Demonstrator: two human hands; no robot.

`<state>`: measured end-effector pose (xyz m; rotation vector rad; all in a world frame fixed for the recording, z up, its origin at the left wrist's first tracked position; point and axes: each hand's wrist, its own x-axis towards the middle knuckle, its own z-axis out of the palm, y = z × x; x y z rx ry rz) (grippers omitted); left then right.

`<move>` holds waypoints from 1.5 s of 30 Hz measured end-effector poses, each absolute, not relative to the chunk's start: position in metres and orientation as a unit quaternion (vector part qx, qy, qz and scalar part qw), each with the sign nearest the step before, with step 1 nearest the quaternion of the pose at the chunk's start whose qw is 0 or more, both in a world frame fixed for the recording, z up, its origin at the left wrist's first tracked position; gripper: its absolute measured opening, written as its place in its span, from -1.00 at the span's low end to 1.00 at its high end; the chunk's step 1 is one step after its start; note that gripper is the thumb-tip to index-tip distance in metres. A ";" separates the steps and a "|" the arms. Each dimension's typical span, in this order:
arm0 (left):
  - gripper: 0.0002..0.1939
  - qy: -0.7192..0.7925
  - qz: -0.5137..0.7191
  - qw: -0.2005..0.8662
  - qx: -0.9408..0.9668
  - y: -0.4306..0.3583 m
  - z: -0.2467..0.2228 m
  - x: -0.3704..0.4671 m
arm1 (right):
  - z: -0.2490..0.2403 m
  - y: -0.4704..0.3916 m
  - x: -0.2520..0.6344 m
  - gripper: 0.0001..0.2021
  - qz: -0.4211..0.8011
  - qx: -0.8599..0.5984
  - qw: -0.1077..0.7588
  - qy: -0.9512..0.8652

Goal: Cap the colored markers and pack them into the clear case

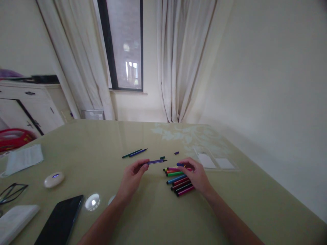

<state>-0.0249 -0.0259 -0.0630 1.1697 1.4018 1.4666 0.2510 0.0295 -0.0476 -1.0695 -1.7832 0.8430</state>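
On the table near twelve o'clock lies a marker pile; my left hand pinches an uncapped pen, tip toward three, my right hand a blue cap. I'm likely uncapping; next probably calls for setting both down.

Greenish tbl w/ markers, blk phone & mask

Pale, plain walls surround a tall, dark-framed window — bright patches show on its greyish pane — and long cream curtains hang in folds on either side. A white cabinet with dark handles stands at the left, beside the curtain. Soft light lies over the glossy greenish table, where a pale leafy pattern shows towards the far edge.
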 end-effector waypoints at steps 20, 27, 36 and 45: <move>-0.60 0.541 0.542 0.438 0.471 -0.042 -0.052 -0.009 | -0.045 0.015 0.251 -0.80 0.425 -0.395 0.464 -0.669; -0.60 0.527 0.543 0.451 0.474 -0.042 -0.054 -0.005 | -0.044 0.012 0.248 -0.78 0.434 -0.391 0.455 -0.672; -0.60 0.523 0.543 0.459 0.470 -0.042 -0.057 -0.006 | -0.048 0.012 0.248 -0.76 0.443 -0.393 0.454 -0.665; -0.56 0.551 0.586 0.411 0.429 -0.036 -0.059 -0.018 | -0.053 0.023 0.255 -0.75 0.432 -0.423 0.465 -0.647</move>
